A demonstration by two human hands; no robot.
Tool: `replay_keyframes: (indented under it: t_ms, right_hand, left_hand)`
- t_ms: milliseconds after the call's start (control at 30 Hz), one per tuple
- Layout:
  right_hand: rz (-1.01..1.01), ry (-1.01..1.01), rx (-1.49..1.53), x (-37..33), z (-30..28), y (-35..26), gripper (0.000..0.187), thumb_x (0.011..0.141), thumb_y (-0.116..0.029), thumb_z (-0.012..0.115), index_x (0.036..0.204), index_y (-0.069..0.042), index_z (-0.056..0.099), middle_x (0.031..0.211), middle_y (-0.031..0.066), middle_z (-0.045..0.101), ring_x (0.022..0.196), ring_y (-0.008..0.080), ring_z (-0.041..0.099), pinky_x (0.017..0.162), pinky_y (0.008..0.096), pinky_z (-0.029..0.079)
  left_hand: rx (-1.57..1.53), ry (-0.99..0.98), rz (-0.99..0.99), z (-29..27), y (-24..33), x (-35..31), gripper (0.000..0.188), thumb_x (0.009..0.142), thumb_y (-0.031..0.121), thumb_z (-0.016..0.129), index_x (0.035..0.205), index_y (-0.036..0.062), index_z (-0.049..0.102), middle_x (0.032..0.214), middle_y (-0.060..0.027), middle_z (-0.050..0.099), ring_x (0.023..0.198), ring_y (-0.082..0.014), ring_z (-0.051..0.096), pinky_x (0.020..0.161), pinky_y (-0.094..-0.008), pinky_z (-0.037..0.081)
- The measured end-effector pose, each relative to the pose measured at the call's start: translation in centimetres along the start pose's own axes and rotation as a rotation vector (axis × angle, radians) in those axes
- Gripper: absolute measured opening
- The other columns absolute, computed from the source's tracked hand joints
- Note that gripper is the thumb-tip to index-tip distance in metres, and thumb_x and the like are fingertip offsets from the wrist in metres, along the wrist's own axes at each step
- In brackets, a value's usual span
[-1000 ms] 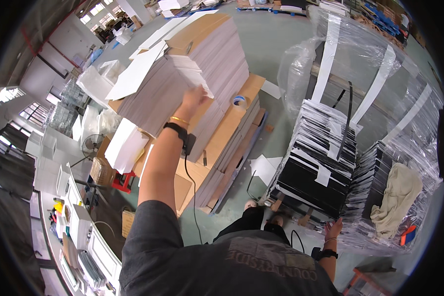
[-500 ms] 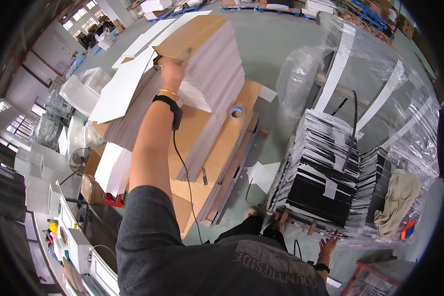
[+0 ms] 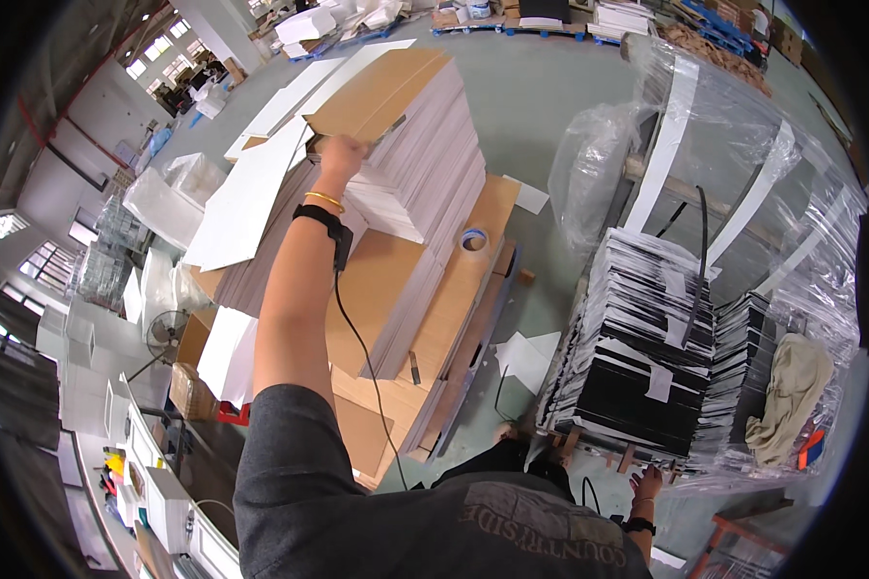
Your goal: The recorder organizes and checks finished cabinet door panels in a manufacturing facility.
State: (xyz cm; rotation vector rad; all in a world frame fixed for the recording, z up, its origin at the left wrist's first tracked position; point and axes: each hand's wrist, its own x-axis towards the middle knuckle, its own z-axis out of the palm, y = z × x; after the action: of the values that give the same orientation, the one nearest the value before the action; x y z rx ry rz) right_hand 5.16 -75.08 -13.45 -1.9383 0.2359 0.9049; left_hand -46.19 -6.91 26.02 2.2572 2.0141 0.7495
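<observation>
My left hand (image 3: 341, 156) is closed at the near edge of a tall stack of brown-topped cardboard sheets (image 3: 381, 92). A narrow, flat, metallic-looking tool (image 3: 393, 128) sticks out from its fingers over the stack's side; its exact kind is unclear. Loose white sheets (image 3: 251, 193) lie slanted beside that hand. Low on the right, my right hand (image 3: 647, 482) hangs with its fingers apart, below the front edge of a stack of black-and-white sheets (image 3: 637, 372). It appears to hold nothing.
A tape roll (image 3: 473, 239) and a small flat strip (image 3: 415, 369) lie on the lower cardboard layers. A cable (image 3: 357, 338) runs from my left wrist. Plastic film (image 3: 594, 174) wraps the right-hand pallet, where a beige cloth (image 3: 790, 396) lies. White scraps (image 3: 528, 360) litter the floor.
The flat tool in my left hand has tilted from nearly upright to slanting rightward. My right hand has shifted slightly left in view. The whole view has shifted a little.
</observation>
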Motion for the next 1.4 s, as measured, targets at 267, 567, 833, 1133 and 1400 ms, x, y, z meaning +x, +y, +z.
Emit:
replay_keyframes:
  t_ms: [267,567,833,1133,1400]
  right_hand:
    - [0.04,0.021,-0.002,-0.2,-1.1,1.5,0.03,0.085,-0.027,0.048,0.106,-0.005,0.049,0.09,0.0111,0.055,0.061,0.0264,0.061,0.042,0.0326,0.048]
    - [0.036,-0.042,-0.016,-0.9,-2.5,1.7,0.035,0.081,-0.021,0.049,0.109,0.0,0.049,0.094,0.0151,0.056,0.066,0.0275,0.062,0.045,0.0317,0.05]
    - [0.267,-0.188,-0.239,-6.1,-2.2,-1.3,0.036,0.081,-0.026,0.052,0.112,-0.007,0.049,0.097,0.0102,0.059,0.076,0.022,0.061,0.061,0.031,0.051]
    - [0.282,-0.271,-0.313,-7.9,-0.5,-3.1,0.031,0.084,-0.023,0.051,0.109,-0.006,0.05,0.097,0.0115,0.059,0.075,0.0214,0.061,0.064,0.0321,0.05]
    - [0.411,-0.472,-0.642,-8.9,-1.2,-2.2,0.027,0.085,-0.024,0.049,0.109,-0.011,0.05,0.096,0.0067,0.059,0.08,0.0213,0.061,0.068,0.0352,0.05]
  left_hand:
    - [0.137,0.053,0.013,0.0,2.5,-1.2,0.031,0.077,0.031,0.053,0.082,0.0027,0.064,0.084,-0.02,0.061,0.082,-0.036,0.058,0.072,-0.0409,0.047]
    - [0.174,-0.132,-0.028,0.9,1.6,0.2,0.036,0.075,0.04,0.054,0.088,0.0083,0.065,0.09,-0.0145,0.063,0.086,-0.0313,0.06,0.076,-0.0394,0.047]
    - [0.203,0.255,0.24,5.1,1.1,2.2,0.023,0.08,0.027,0.051,0.085,0.0059,0.06,0.076,-0.02,0.061,0.074,-0.0368,0.059,0.066,-0.0434,0.046]
    - [-0.499,-0.024,0.242,12.1,4.2,-26.3,0.015,0.08,0.015,0.056,0.091,0.0044,0.056,0.076,-0.0127,0.059,0.064,-0.0258,0.057,0.057,-0.0345,0.045]
    - [-0.327,-1.184,-0.236,29.3,-3.5,-54.0,0.022,0.081,0.022,0.051,0.092,0.0038,0.058,0.075,-0.0166,0.061,0.072,-0.0306,0.061,0.064,-0.0385,0.048]
